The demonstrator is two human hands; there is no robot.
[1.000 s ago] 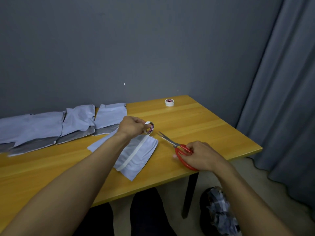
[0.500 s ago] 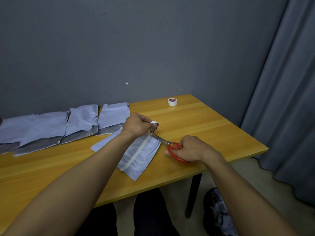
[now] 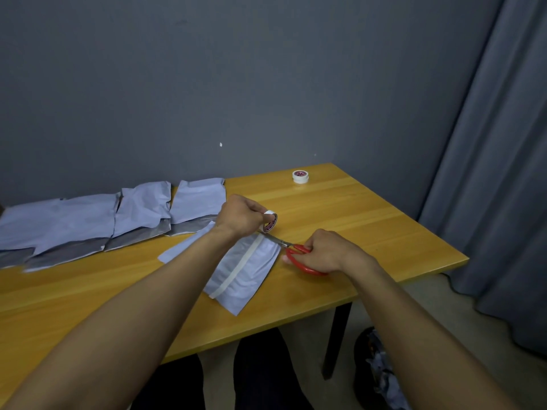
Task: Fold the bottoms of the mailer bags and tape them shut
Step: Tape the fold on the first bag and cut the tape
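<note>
The right hand [image 3: 328, 251], gripping the red-handled steel scissors [image 3: 297, 250], has slid in across the yellow wooden desk [image 3: 370, 220] so the blades meet the tape beneath the small white tape roll [image 3: 270, 221] pinched in the left hand [image 3: 239, 216]; the taped pale-grey plastic mailer bag [image 3: 251, 276] lies flat below; cutting looks next.

left arm: bare forearm stretched forward | left hand [image 3: 240, 218]: knuckles up, fingers curled round a tape roll [image 3: 271, 222] | right arm: bare forearm angled forward-left | right hand [image 3: 327, 252]: grips scissors [image 3: 297, 250] by the handles, just right of the left hand, blades pointing toward it
</note>
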